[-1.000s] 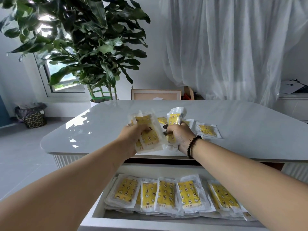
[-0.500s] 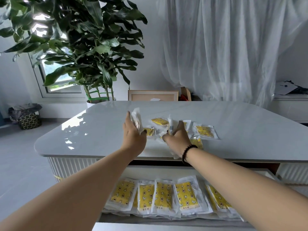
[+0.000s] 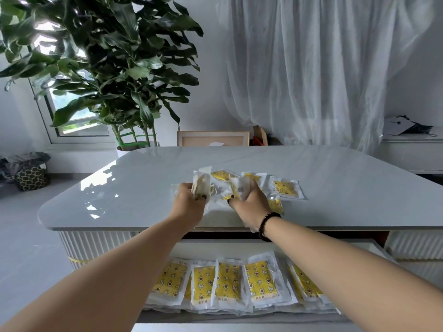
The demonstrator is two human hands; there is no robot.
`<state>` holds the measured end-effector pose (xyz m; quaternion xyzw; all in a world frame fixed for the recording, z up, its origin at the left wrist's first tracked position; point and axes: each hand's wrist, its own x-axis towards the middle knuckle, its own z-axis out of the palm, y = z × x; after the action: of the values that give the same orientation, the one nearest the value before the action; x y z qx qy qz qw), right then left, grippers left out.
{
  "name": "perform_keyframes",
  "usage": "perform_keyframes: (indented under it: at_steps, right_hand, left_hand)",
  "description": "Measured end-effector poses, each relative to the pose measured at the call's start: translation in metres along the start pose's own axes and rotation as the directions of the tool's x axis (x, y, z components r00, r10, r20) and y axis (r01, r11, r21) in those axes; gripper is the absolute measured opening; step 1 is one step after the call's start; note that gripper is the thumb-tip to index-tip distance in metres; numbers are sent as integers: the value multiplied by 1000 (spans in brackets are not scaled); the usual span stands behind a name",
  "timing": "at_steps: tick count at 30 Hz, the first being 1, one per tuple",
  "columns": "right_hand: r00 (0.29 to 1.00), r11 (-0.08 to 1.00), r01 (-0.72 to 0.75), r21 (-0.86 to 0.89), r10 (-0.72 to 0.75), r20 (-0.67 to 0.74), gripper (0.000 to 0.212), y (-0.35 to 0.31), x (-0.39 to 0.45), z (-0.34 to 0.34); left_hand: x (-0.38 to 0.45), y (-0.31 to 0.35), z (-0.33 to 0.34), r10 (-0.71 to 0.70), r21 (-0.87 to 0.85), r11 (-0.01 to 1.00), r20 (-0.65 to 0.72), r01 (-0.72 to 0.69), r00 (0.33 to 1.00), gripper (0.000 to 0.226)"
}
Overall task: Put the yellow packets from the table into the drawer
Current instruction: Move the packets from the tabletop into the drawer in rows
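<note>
I see the drawer (image 3: 374,248) lined with packets; left hand (image 3: 189,207) and right hand (image 3: 249,207) each clutch more (several remain on desk (image 3: 335,183))

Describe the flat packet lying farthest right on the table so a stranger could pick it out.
Start at the grey table. Just beyond the right hand lies a yellow packet in a clear wrapper. It alone lies flat and fully uncovered, at the right end of the cluster.

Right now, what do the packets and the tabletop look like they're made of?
Packets: thin clear plastic film, glossy and crinkled, over a yellow printed insert; those in the left hand bend limply. Tabletop: hard, polished, pale grey, mirroring the plant; perhaps stone or glass.
</note>
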<state>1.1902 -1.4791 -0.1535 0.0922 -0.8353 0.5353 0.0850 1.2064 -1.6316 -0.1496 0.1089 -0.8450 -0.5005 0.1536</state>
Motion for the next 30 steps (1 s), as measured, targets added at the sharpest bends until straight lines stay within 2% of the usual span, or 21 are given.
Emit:
perform_keyframes:
  at_steps: [4,6,8,10,12,14,18,23,27,28,30]
  right_hand:
    - [995,991,-57,123,67,-79,23,-23,5,-15]
    - [989,983,-87,162,105,-100,32,-34,3,-28]
    - [988,986,-89,144,105,-111,40,-42,0,-42]
    - [989,993,-77,86,87,-117,35,-47,-7,-56]
    - [993,997,-77,-14,75,-95,25,-45,-20,-70]
    - [994,991,-104,-80,100,-55,30,-36,-36,-83]
    - [979,957,-198,-214,205,10,31,-4,-70,-109]
    - [910,808,-389,-441,413,-46,45,51,-80,-128]
    - [829,550,-498,-671,528,-183,47,76,-80,-135]
    - [819,502,-512,-697,530,-220,43,84,-79,-139]
    - [797,473,-551,-687,541,-267,26,103,-74,-148]
  left_hand:
    - [-3,12,-11,-53,-204,977,64,65,997,28]
    - [-8,18,-17,-65,-257,962,107,91,992,26]
    - [-13,23,-22,-60,-285,954,134,97,989,23]
    - [-20,28,-26,-42,-304,948,179,96,983,20]
    - [-29,33,-27,-29,-295,951,226,97,974,19]
    - [-38,33,-25,-30,-270,957,264,104,964,16]
    - [-57,27,-18,-51,-59,995,330,75,942,34]
    - [-78,18,-13,-104,94,993,423,71,900,43]
    - [-82,13,-15,-106,141,989,453,46,885,48]
    - [-82,12,-15,-107,145,988,455,45,884,47]
    - [-81,9,-15,-111,154,987,462,43,880,42]
